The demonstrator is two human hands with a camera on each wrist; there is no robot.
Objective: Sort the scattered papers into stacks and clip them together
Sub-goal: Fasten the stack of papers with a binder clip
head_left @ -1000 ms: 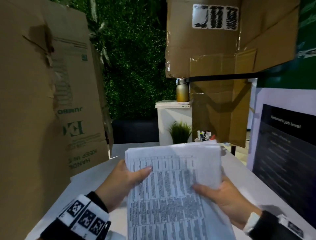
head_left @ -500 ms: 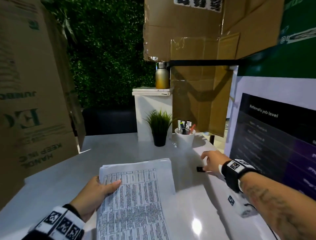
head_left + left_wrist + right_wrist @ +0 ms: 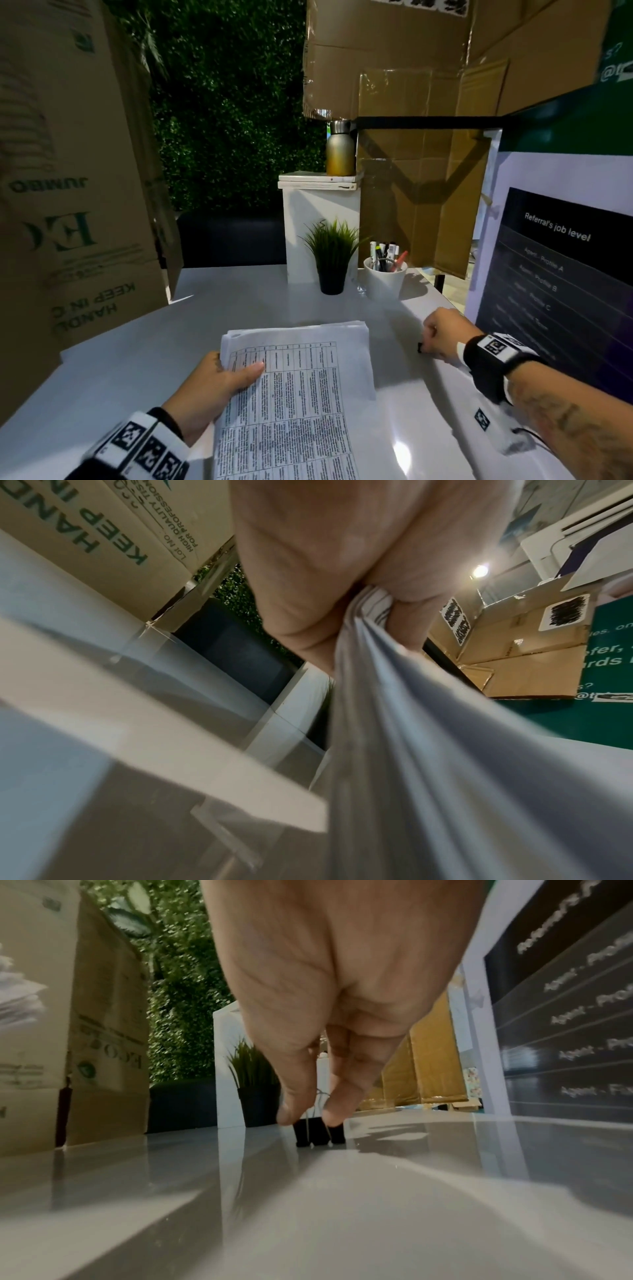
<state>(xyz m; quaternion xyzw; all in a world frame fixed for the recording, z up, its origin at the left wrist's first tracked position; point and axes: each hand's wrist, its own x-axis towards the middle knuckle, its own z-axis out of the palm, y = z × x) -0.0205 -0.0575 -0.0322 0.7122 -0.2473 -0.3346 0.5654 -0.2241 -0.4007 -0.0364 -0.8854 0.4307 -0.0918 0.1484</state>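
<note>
A: What sits in the white cup [image 3: 383, 281]?
B: Pens and markers, upper right of centre, beside the potted plant [image 3: 331, 253].

A: Anything hard to read?
B: The papers [image 3: 294, 394] run off the bottom edge; their table print is too small.

A: The hands?
B: Left hand [image 3: 212, 389] grips the stack's left edge at lower centre. Right hand [image 3: 442, 334] pinches the black binder clip [image 3: 320, 1133] on the table [image 3: 144, 342], right of the papers

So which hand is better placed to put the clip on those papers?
The right hand: its fingertips already pinch the black binder clip on the table. The left hand is busy gripping the paper stack by its edge.
</note>
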